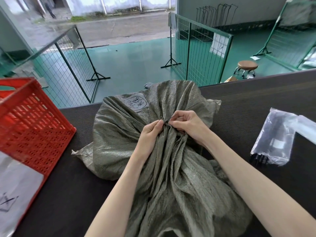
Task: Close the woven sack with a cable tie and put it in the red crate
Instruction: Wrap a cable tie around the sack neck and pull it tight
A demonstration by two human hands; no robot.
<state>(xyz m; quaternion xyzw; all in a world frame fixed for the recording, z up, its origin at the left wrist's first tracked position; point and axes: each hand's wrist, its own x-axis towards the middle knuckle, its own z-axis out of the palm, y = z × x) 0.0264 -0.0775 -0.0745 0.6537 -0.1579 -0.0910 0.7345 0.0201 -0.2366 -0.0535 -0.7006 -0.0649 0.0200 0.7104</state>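
A grey-green woven sack (171, 177) lies on the dark table, its neck bunched together in the middle and its open mouth fanned out toward the far edge. My left hand (150, 134) grips the gathered neck from the left. From the right, my right hand (186, 124) pinches at the same spot. A small dark bit of a black cable tie (165, 123) shows between my fingertips; the rest of it is hidden. The red crate (32, 124) stands on the table at the left, apart from the sack.
A clear plastic bag holding black cable ties (275, 139) lies on the table at the right. White sheets (15, 189) lie in front of the crate. Beyond the dark table (71, 185) are green wire fences (201, 48) and a brown stool (247, 65).
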